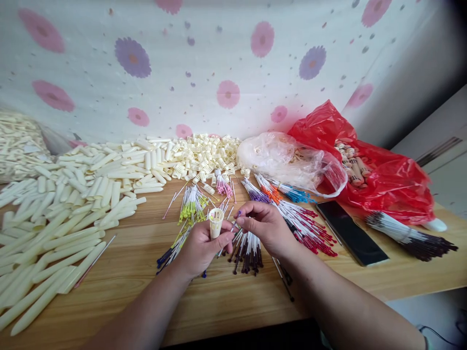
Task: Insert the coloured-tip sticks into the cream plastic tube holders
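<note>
My left hand (205,247) is closed around a cream slotted plastic pen part (216,224), held upright with its round open end facing up. Close beside it, my right hand (268,226) pinches a thin pen refill with a purple tip (238,215); its other end runs toward my left fingers. Under and around both hands lie bunches of white-stemmed refills: yellow-green (192,204), dark blue (166,257), dark brown (249,255), red (310,228), purple (256,190), orange (269,188), blue (294,192) and pink (223,184).
Cream tubes (80,228) cover the table's left side, with small slotted parts (207,150) heaped at the back. A clear plastic bag (277,155) and a red bag (394,180) stand back right. A phone (350,233) and a brown-tipped bundle (410,236) lie on the right.
</note>
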`<state>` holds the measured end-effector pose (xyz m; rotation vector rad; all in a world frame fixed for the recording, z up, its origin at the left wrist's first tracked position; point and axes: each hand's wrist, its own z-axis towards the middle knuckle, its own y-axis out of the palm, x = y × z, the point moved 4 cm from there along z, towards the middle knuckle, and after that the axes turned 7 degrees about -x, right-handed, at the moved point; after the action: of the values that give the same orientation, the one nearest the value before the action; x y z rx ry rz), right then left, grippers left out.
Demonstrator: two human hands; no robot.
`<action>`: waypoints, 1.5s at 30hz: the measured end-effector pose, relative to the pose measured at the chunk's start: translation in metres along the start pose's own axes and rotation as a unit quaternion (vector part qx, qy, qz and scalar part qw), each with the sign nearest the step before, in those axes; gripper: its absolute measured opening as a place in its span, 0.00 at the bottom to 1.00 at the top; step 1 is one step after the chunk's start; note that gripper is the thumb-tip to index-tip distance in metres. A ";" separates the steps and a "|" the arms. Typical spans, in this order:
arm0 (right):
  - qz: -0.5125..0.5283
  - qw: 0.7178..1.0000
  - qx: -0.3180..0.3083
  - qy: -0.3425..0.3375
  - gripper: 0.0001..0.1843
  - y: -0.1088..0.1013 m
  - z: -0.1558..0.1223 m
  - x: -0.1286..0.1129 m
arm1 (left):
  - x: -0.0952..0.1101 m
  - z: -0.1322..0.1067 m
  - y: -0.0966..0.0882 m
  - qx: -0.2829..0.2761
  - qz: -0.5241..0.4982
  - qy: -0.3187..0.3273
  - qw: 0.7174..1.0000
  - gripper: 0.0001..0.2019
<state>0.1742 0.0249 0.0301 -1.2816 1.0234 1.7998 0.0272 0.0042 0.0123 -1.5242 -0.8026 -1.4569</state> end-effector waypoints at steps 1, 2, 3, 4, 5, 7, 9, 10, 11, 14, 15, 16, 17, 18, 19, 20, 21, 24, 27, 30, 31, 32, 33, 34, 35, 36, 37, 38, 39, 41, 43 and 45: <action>-0.012 1.000 0.002 -0.006 0.08 0.000 0.000 -0.001 | 0.000 0.000 0.000 0.002 0.002 0.002 1.000 0.09; -0.025 1.000 0.002 -0.013 0.07 0.001 0.000 -0.001 | 0.001 0.000 0.000 0.008 0.008 0.005 1.000 0.08; -0.041 0.999 -0.001 -0.020 0.07 0.001 0.000 -0.002 | 0.003 0.001 0.000 0.014 0.019 0.009 1.000 0.08; -0.064 0.998 -0.002 -0.027 0.07 0.002 0.000 -0.003 | 0.004 0.001 -0.001 0.018 0.035 0.014 0.999 0.08; -0.095 0.995 -0.002 -0.039 0.08 0.002 -0.001 -0.005 | 0.006 0.002 -0.001 0.023 0.054 0.019 0.998 0.09; -0.187 0.979 0.011 -0.078 0.08 0.002 -0.004 -0.015 | 0.008 0.003 -0.004 0.043 0.088 0.037 0.994 0.09; -0.286 0.946 0.049 -0.143 0.04 0.000 -0.013 -0.035 | 0.008 0.003 -0.010 0.081 0.111 0.065 0.988 0.08; -0.319 0.926 0.075 -0.187 0.02 -0.001 -0.020 -0.048 | 0.007 0.003 -0.014 0.106 0.116 0.081 0.984 0.08; -0.338 0.906 0.100 -0.233 0.04 -0.002 -0.029 -0.062 | 0.007 0.003 -0.018 0.126 0.121 0.095 0.980 0.07; -0.352 0.864 0.107 -0.344 0.11 0.002 -0.055 -0.101 | 0.003 0.003 -0.024 0.144 0.132 0.116 0.974 0.06; -0.364 0.857 0.076 -0.356 0.13 0.007 -0.060 -0.110 | 0.002 0.003 -0.025 0.141 0.133 0.119 0.974 0.07; -0.378 0.852 0.040 -0.359 0.14 0.012 -0.063 -0.116 | 0.002 0.003 -0.025 0.134 0.135 0.120 0.974 0.07; -0.394 0.849 0.005 -0.353 0.15 0.018 -0.064 -0.119 | 0.002 0.003 -0.025 0.129 0.136 0.120 0.975 0.08; -0.408 0.844 -0.023 -0.348 0.15 0.024 -0.064 -0.120 | 0.004 0.003 -0.025 0.125 0.137 0.120 0.975 0.09; -0.419 0.839 -0.041 -0.345 0.15 0.029 -0.062 -0.120 | 0.005 0.003 -0.024 0.122 0.137 0.120 0.976 0.10; -0.428 0.834 -0.052 -0.345 0.14 0.033 -0.060 -0.119 | 0.007 0.002 -0.023 0.118 0.138 0.120 0.976 0.10; -0.434 0.829 -0.057 -0.348 0.13 0.037 -0.057 -0.117 | 0.009 0.002 -0.022 0.114 0.139 0.119 0.977 0.10; -0.440 0.817 -0.059 -0.368 0.11 0.043 -0.049 -0.109 | 0.015 0.001 -0.018 0.105 0.138 0.111 0.979 0.08; -0.438 0.811 -0.054 -0.384 0.11 0.045 -0.045 -0.100 | 0.018 0.000 -0.016 0.095 0.136 0.092 0.982 0.08; -0.445 0.805 -0.047 -0.388 0.09 0.045 -0.043 -0.093 | 0.018 0.000 -0.014 0.084 0.129 0.090 0.984 0.11; -0.448 0.806 -0.044 -0.385 0.09 0.045 -0.042 -0.091 | 0.017 0.001 -0.015 0.083 0.130 0.091 0.984 0.12; -0.448 0.809 -0.042 -0.377 0.08 0.044 -0.042 -0.089 | 0.015 0.001 -0.015 0.085 0.135 0.091 0.983 0.12; -0.446 0.815 -0.040 -0.367 0.08 0.043 -0.041 -0.089 | 0.014 0.002 -0.016 0.087 0.143 0.091 0.982 0.12; -0.443 0.820 -0.039 -0.360 0.08 0.041 -0.040 -0.088 | 0.012 0.002 -0.017 0.090 0.153 0.092 0.980 0.12; -0.440 0.823 -0.036 -0.357 0.08 0.040 -0.040 -0.088 | 0.010 0.003 -0.018 0.092 0.166 0.095 0.977 0.12; -0.438 0.823 -0.034 -0.361 0.08 0.039 -0.040 -0.088 | 0.009 0.003 -0.018 0.093 0.181 0.102 0.974 0.12; -0.439 0.818 -0.036 -0.370 0.08 0.039 -0.041 -0.088 | 0.009 0.003 -0.019 0.093 0.195 0.113 0.970 0.12; -0.440 0.811 -0.044 -0.383 0.08 0.039 -0.041 -0.087 | 0.009 0.003 -0.019 0.092 0.209 0.125 0.965 0.12; -0.442 0.804 -0.056 -0.395 0.08 0.039 -0.041 -0.086 | 0.009 0.003 -0.020 0.091 0.222 0.136 0.961 0.12; -0.439 0.797 -0.082 -0.407 0.08 0.040 -0.040 -0.082 | 0.009 0.003 -0.021 0.086 0.246 0.152 0.953 0.11; -0.434 0.803 -0.090 -0.399 0.09 0.038 -0.036 -0.076 | 0.009 0.002 -0.022 0.081 0.264 0.162 0.947 0.12; -0.435 0.811 -0.080 -0.383 0.10 0.034 -0.033 -0.071 | 0.010 0.000 -0.023 0.079 0.273 0.175 0.943 0.15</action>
<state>0.1777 -0.0255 0.0982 -0.7463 -0.1844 1.4121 0.0075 0.0131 0.0251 -1.1905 -0.2433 -1.1611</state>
